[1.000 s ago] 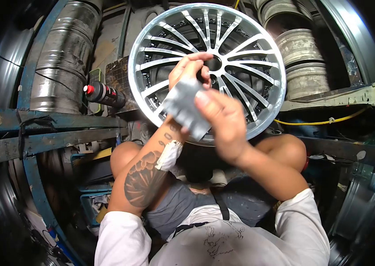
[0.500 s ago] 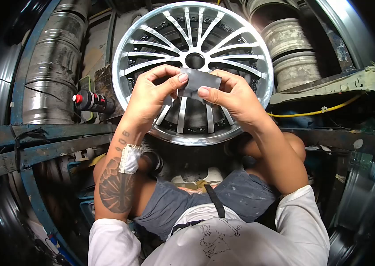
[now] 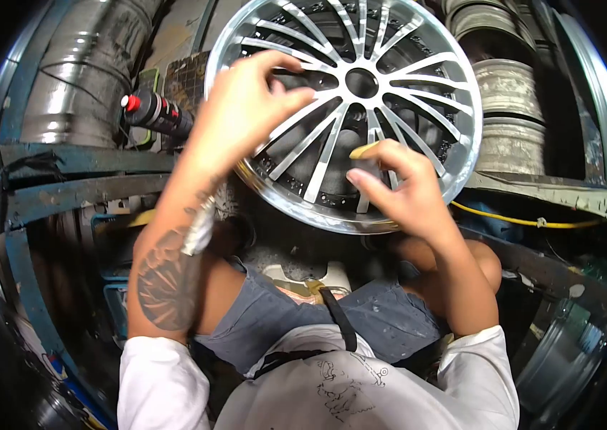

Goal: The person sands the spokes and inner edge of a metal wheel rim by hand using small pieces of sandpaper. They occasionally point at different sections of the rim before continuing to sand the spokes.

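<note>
A silver multi-spoke wheel rim [image 3: 362,83] with dark gaps between its spokes lies in front of me. Over its left part hovers my left hand [image 3: 257,100], blurred, with thumb and fingers apart and nothing between them. My right hand [image 3: 400,183] is above the lower spokes, thumb and fingers bent around a small dark piece with a yellowish edge [image 3: 366,152]. That piece is partly hidden and smeared by motion.
A dark bottle with a red cap [image 3: 156,113] lies to the left of the rim. Metal drums or rims [image 3: 88,72] stand at the left, stacked rims [image 3: 508,93] at the right. A yellow hose [image 3: 533,221] runs below them. Blue metal bars [image 3: 81,190] cross at the left.
My hands have moved apart; the dark grey sheet held between them is no longer seen in my left hand. The view has shifted, so the rim appears further right and higher.
</note>
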`<action>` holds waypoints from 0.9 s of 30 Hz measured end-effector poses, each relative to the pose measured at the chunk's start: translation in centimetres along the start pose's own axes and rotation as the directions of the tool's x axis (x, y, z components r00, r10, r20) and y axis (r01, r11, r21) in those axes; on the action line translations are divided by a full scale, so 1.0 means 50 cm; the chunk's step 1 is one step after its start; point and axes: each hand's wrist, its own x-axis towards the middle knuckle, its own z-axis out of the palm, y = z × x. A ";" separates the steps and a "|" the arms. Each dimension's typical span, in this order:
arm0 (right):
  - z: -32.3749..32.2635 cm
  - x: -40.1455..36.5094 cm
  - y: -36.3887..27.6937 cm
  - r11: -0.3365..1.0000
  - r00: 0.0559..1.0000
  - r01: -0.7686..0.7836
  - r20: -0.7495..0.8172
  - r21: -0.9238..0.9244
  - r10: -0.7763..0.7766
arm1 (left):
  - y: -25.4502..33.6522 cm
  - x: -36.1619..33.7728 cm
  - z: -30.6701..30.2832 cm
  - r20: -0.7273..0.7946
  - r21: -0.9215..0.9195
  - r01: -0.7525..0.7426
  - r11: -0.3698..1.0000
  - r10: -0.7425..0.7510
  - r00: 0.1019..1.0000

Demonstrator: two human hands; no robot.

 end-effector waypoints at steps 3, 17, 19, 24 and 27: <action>0.065 -0.029 0.030 0.966 0.993 0.085 0.097 -0.244 -0.063 | -0.069 0.026 -0.054 -0.149 0.422 0.043 0.905 0.023 0.989; 0.098 -0.008 0.059 0.694 0.928 0.362 0.310 -0.623 -0.205 | -0.146 0.067 -0.069 -0.033 0.712 0.197 0.673 -0.248 0.968; 0.093 -0.004 0.062 0.705 0.925 0.362 0.330 -0.609 -0.190 | -0.149 0.070 -0.072 -0.046 0.718 0.195 0.668 -0.233 0.971; 0.086 0.011 0.053 0.665 0.908 0.400 0.372 -0.631 -0.193 | -0.145 0.069 -0.073 -0.046 0.729 0.151 0.668 -0.172 0.984; 0.088 0.014 0.045 0.665 0.899 0.412 0.400 -0.623 -0.181 | -0.181 0.053 -0.063 -0.085 0.789 0.048 0.612 0.032 0.996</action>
